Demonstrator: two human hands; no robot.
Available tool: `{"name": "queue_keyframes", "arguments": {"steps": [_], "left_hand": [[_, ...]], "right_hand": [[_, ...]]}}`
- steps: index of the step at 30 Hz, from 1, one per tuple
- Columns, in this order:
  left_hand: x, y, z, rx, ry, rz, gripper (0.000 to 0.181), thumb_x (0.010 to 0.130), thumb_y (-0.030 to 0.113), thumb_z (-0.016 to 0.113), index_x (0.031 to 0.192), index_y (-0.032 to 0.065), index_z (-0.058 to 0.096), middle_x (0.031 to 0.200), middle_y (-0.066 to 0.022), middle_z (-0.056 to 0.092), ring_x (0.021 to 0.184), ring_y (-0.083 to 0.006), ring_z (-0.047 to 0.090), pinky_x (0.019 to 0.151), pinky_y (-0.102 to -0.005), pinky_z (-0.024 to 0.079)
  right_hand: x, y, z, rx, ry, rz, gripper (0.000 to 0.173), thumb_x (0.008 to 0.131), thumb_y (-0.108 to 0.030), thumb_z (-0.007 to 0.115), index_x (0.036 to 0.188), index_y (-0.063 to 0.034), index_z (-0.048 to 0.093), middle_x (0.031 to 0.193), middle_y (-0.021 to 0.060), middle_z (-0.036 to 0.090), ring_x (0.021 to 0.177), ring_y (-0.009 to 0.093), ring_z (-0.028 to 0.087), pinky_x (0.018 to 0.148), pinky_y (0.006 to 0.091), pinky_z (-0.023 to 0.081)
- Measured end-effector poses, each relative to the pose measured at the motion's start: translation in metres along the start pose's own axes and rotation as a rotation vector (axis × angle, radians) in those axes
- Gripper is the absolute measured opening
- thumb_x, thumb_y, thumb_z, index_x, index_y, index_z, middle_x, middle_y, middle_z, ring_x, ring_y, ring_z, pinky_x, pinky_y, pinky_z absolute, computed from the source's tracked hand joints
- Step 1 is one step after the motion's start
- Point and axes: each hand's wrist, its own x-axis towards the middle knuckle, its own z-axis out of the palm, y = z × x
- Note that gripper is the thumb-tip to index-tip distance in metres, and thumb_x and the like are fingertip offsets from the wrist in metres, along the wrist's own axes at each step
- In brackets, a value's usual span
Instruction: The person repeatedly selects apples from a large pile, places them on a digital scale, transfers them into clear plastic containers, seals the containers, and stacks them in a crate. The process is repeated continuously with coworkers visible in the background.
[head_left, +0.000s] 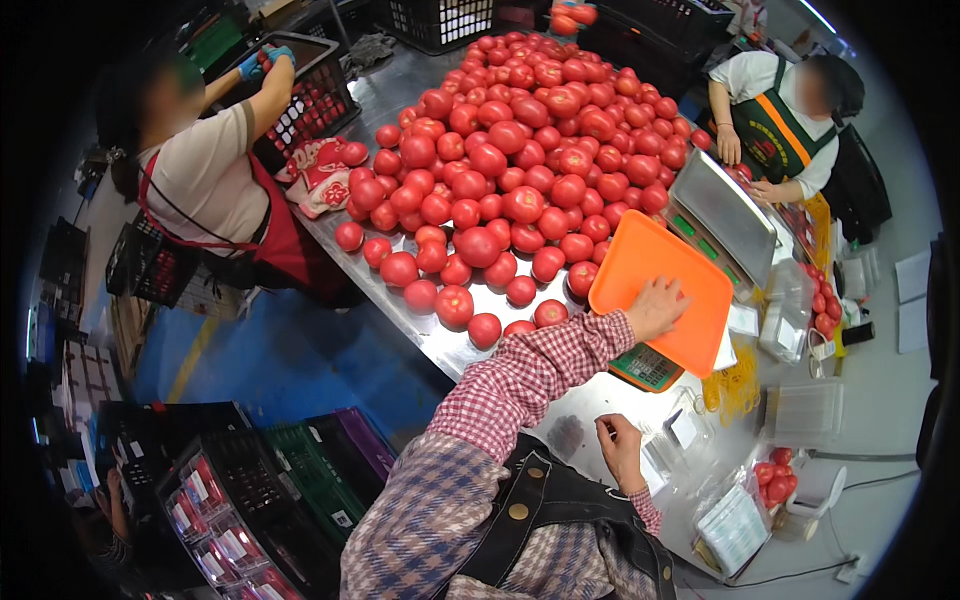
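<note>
My left hand (658, 309) rests with spread fingers on an orange plastic tray (697, 341), holding nothing. The tray covers most of a weighing scale, whose green keypad (646, 366) shows below its near edge. Lower down, my right hand (621, 450) hovers near the steel table (559, 409), its fingers loosely curled, a gap at the thumb and nothing visible in it. A large heap of red tomatoes (480, 247) spreads beyond my left forearm. Some loose ones, such as a tomato (484, 330), lie close to my sleeve.
Another scale with a steel platter (726, 214) stands beyond the tray. Yellow mesh netting (731, 382) and clear plastic boxes (784, 322) lie rightward. One co-worker (217, 180) handles tomatoes over a black crate (315, 97); another (787, 127) works across the table. Stacked crates (307, 465) stand lower left.
</note>
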Motion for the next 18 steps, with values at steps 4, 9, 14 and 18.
{"name": "queue_keyframes", "arguments": {"steps": [4,9,14,18], "left_hand": [[-0.034,-0.049,-0.008,-0.283,0.217,0.157,0.051,0.078,0.020,0.071,0.125,0.0129,0.053,0.116,-0.0163,0.053,0.106,-0.0355,0.052,0.085,-0.0478,0.047],[-0.126,-0.171,-0.127,0.051,0.710,-0.339,0.021,0.078,0.012,0.061,0.097,0.0025,0.060,0.097,-0.0173,0.059,0.095,-0.0371,0.056,0.085,-0.0437,0.045],[-0.234,-0.317,-0.197,0.630,0.846,-0.929,0.053,0.077,0.023,0.070,0.124,0.0071,0.053,0.125,-0.0186,0.049,0.118,-0.0386,0.043,0.096,-0.0517,0.041],[-0.282,-0.381,-0.204,0.311,0.718,-1.063,0.072,0.071,0.032,0.078,0.133,0.0137,0.046,0.130,-0.0237,0.043,0.119,-0.0431,0.042,0.101,-0.0513,0.038]], "right_hand": [[-0.002,0.004,0.012,0.034,0.017,0.056,0.009,0.086,-0.006,0.064,0.090,0.0026,0.065,0.078,0.0159,0.065,0.064,0.023,0.063,0.060,0.0311,0.049],[-0.006,0.006,0.024,0.118,0.042,0.161,0.010,0.086,-0.004,0.063,0.091,0.0034,0.066,0.077,0.0150,0.065,0.063,0.020,0.062,0.060,0.0303,0.049],[0.007,0.008,0.042,0.089,-0.033,0.157,0.009,0.086,-0.005,0.063,0.090,0.0025,0.066,0.076,0.0144,0.064,0.064,0.021,0.062,0.060,0.0304,0.049],[0.024,-0.015,0.049,0.043,-0.099,0.050,0.009,0.085,-0.007,0.064,0.090,0.0012,0.066,0.077,0.0150,0.064,0.065,0.024,0.063,0.061,0.0324,0.049]]}}
